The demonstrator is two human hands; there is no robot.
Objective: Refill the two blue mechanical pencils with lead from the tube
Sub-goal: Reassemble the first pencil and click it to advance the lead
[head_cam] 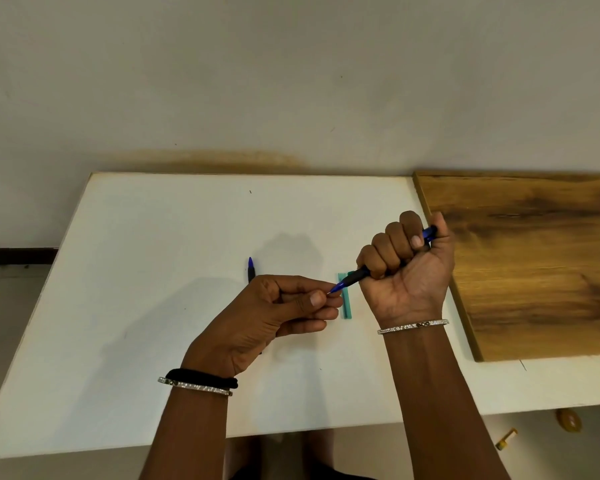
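One white table (153,271), one wooden board (534,265) lying on its right end. Two hands up over the table. My right hand (406,268) is fisted round the first pencil (354,277), palm toward me, point slanting down-left. My left hand (278,313) pinches thumb and forefinger at that point; whatever is between them is too fine to make out. Two blue pencils in all: the second pencil (250,268) lies on the table, partly behind my left hand. One teal lead tube (346,308) lies flat between my hands.
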